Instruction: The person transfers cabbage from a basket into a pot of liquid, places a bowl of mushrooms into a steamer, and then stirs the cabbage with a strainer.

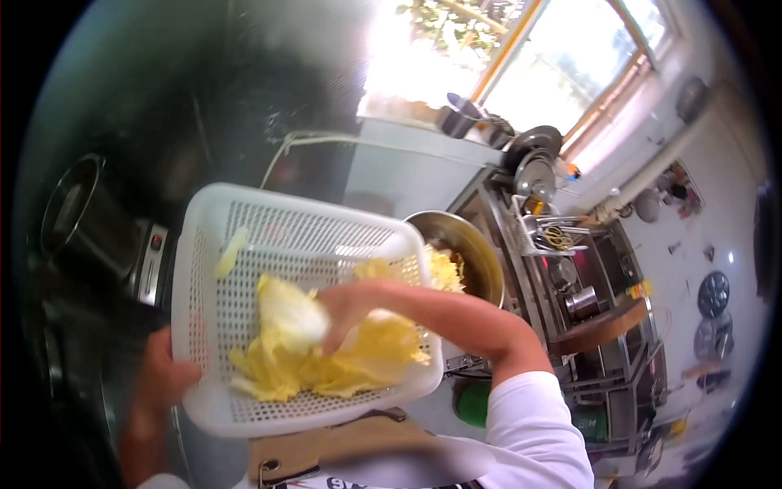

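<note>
A white plastic basket (305, 208) with a perforated wall tilts in front of me, holding yellow-and-white napa cabbage leaves (285, 363). My left hand (167, 371) grips the basket's left rim, its thumb over the edge. Inside the basket, my right hand (346, 310) is slightly blurred and curls its fingers against a pale cabbage piece (285, 314); the fingertips are partly hidden among the leaves. One small pale leaf strip (231, 253) sticks to the basket's far left side.
Behind the basket's right end stands a large metal pot (481, 253), with shredded cabbage (445, 269) beside the basket edge. A round wooden chopping board (599, 328) and a utensil rack (550, 232) are farther right. At left is a dark metal pot (81, 216).
</note>
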A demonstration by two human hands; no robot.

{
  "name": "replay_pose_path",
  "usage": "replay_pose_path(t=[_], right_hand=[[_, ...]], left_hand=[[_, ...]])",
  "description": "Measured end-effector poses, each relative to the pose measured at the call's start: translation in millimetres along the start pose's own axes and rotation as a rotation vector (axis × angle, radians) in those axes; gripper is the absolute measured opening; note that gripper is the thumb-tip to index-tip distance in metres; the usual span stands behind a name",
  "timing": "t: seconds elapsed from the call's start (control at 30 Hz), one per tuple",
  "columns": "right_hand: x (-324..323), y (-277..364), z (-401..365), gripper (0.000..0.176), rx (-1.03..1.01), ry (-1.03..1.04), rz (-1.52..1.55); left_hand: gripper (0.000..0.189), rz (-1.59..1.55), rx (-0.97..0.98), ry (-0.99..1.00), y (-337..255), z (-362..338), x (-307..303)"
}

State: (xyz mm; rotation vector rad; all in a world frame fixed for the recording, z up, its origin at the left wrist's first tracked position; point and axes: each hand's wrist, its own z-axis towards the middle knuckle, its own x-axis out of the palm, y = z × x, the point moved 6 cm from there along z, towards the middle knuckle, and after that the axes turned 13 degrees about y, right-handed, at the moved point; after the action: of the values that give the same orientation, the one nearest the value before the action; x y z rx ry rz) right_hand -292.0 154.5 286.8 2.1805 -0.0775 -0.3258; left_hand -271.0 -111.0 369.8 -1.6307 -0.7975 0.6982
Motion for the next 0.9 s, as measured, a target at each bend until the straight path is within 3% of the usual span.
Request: replay_pose_path(t=[0.07,0.23,0.33,0.43,0.5,0.6,0.63,0.67,0.73,0.83,0.9], right_hand=[[14,13,0,0.063,0.115,0.112,-0.066],[20,24,-1,0.041,0.041,-0.086,-0.125],[18,29,-10,0.036,0.130,-0.208,-0.290],[9,32,-31,0.044,0.267,-0.284,-0.283],[-2,41,-52,0.042,0.135,-0.422,-0.281],[-16,63,-88,0.035,0.253,-0.488,-0.227],[-22,65,-96,0.035,0.101,-0.596,-0.251],[-25,74,-108,0.036,0.145,-0.593,-0.189],[-34,90,-128,0.034,0.008,-0.691,-0.210],[-45,90,-157,0.034,-0.043,-0.769,-0.108],[-48,100,-187,0.040,-0.206,-0.886,-0.009]], left_hand=[[0.048,0.013,-0.017,0.019,-3,4,2],[0.046,-0.132,-0.024,0.026,6,4,2],[0.046,-0.075,-0.010,0.008,1,4,3],[0.046,-0.032,-0.005,0.010,10,2,-1],[0.045,-0.060,-0.021,-0.052,12,0,1],[0.046,-0.066,-0.026,-0.071,-2,2,11],[0.046,-0.063,-0.008,-0.056,-6,4,13],[0.046,-0.050,-0.018,-0.058,-3,4,12],[0.046,-0.028,-0.020,-0.051,-1,11,12],[0.046,-0.070,-0.016,-0.029,3,12,13],[0.046,-0.094,-0.012,-0.055,10,12,9]])
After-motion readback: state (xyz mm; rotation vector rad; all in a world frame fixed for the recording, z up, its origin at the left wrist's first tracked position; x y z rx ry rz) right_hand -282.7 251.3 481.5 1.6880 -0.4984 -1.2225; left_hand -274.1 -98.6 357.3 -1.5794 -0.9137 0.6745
